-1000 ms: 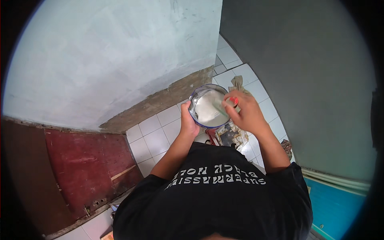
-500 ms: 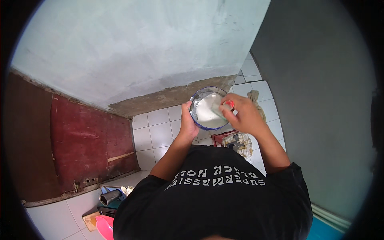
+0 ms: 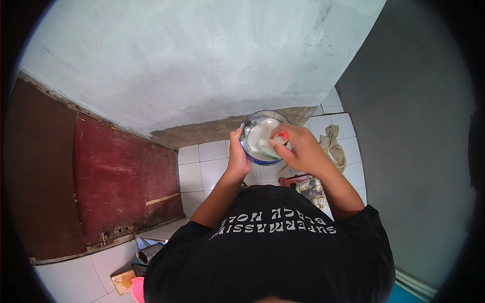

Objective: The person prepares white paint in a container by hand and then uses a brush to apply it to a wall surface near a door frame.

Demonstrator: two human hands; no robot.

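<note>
My left hand grips the left side of a bowl with a dark blue rim, held up in front of me. Inside it lies a white, thick-looking mass. Over the right part of the bowl, my right hand is closed round a small tool with a red part and a pale greenish end. That end dips into the white mass, and my fingers hide much of the tool, so its exact kind does not show.
A pale wall rises ahead, with a red-brown panel at left and a grey wall at right. On the tiled floor are a crumpled cloth, a stained container, a metal cylinder and a pink object.
My right hand has shifted slightly left and turned, bringing the tool's pale end lower in the bowl. The surroundings have slid right in the view. The left hand keeps its hold.
</note>
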